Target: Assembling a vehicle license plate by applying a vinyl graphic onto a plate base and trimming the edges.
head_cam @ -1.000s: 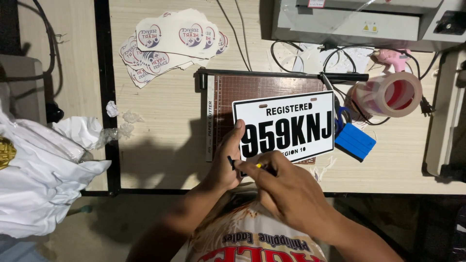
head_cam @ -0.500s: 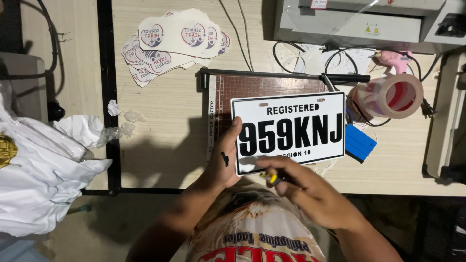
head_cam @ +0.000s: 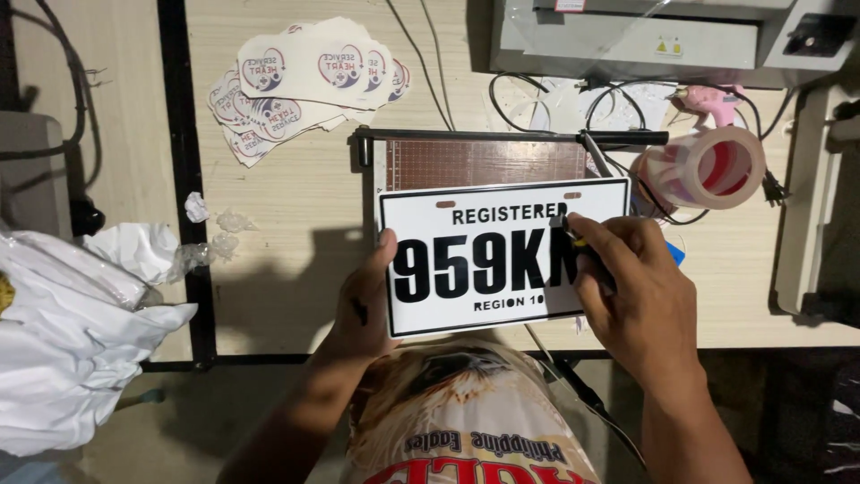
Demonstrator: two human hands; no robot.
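A white rectangular plate [head_cam: 484, 269] with black printed characters and a black border lies over the front of a paper trimmer [head_cam: 484, 161] on the table. My left hand [head_cam: 363, 300] grips the plate's left edge, thumb on its face. My right hand [head_cam: 632, 291] rests on the plate's right part and hides its right end. It holds a small dark tool with a yellow band [head_cam: 573, 237], whose tip touches the plate near its upper right.
A pile of round-printed stickers [head_cam: 305, 85] lies at the back left. A tape roll [head_cam: 708, 170], a pink glue gun [head_cam: 712, 103], cables and a grey machine [head_cam: 645, 36] stand at the back right. White plastic bags [head_cam: 81, 332] sit left of the table.
My right hand has moved from below the plate's bottom edge up onto its right side, bringing the tool tip to the upper right. The plate has shifted slightly.
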